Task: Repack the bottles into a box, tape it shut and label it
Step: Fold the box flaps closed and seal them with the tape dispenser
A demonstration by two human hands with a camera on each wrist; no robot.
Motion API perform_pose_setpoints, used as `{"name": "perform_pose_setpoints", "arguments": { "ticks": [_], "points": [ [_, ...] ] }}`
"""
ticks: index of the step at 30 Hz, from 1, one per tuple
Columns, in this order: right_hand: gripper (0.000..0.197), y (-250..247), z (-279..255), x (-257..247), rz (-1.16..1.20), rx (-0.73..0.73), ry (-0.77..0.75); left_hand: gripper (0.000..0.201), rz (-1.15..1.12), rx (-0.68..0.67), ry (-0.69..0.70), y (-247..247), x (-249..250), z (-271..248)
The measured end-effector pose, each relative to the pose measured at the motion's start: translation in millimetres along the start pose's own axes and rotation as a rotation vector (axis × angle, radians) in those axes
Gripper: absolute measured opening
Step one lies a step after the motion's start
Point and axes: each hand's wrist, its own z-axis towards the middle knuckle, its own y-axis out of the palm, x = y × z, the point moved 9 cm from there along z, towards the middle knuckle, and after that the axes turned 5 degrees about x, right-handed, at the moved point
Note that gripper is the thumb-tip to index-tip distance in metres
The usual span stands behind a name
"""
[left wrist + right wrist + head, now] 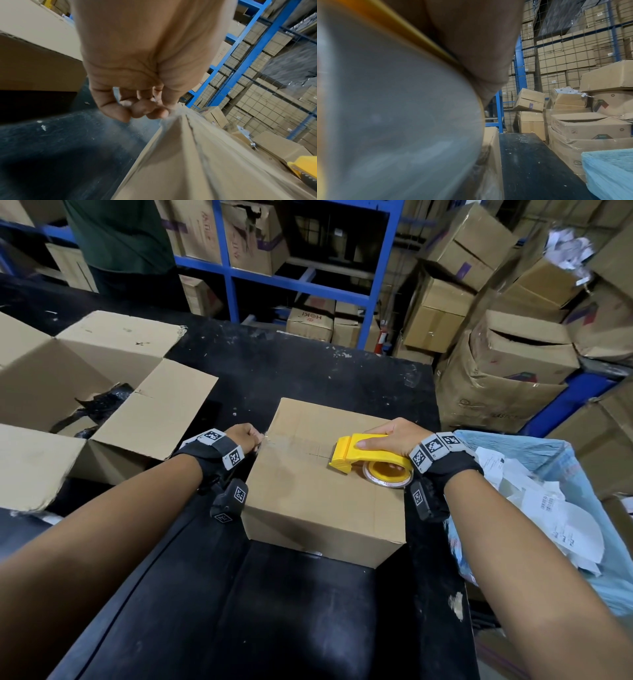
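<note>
A closed cardboard box (318, 501) sits mid-table. A strip of clear tape (294, 444) runs along its top seam. At the box's left edge, my left hand (245, 437) has its fingers (137, 108) curled and pinches the tape end against the edge of the box (188, 162). My right hand (390, 436) grips a yellow tape dispenser (359, 455) resting on the box top, its roll (387, 474) toward my wrist. The right wrist view is filled by the blurred roll (393, 121) and my palm (471, 40). No bottles are visible.
A large open carton (102, 405) with dark stuffing stands at the left on the black table (308, 611). A blue bag (555, 467) of paper slips sits at the right. Blue shelving (308, 285) and stacked cartons (496, 354) lie behind. A person in green (120, 234) stands far left.
</note>
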Motion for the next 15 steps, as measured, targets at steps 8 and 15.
{"name": "perform_pose_setpoints", "arguments": {
  "ticks": [8,15],
  "points": [
    [0.056,3.2,0.7,-3.0,-0.03,-0.001,-0.004,0.007,0.003,0.063,0.085,0.5,-0.3,4.5],
    [0.056,4.5,3.4,-4.0,-0.067,-0.008,0.011,0.012,0.293,-0.044,0.18,8.6,-1.6,0.5]
  ]
}}
